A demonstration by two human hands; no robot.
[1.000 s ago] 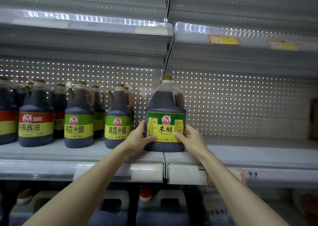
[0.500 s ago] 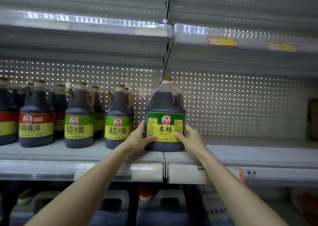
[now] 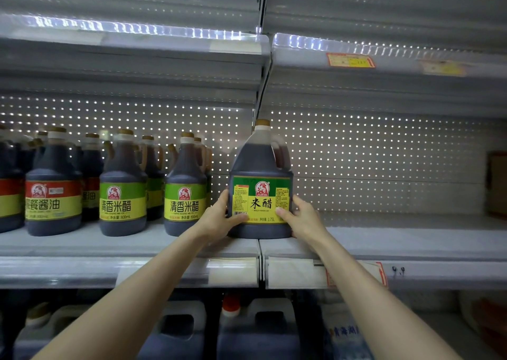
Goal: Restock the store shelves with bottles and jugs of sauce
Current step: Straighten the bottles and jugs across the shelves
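Low in the frame I make out blocky plastic jugs (image 3: 258, 332), dim and cut off. The left hand (image 3: 219, 219) and right hand (image 3: 304, 219) clasp the rice vinegar jug (image 3: 260, 167), thumbs curled onto its glossy yellow label. It stands mid-frame on the smooth grey shelf (image 3: 411, 243). At left are rounded dark bottles (image 3: 185, 184), and behind them a perforated metal back panel (image 3: 370, 162).
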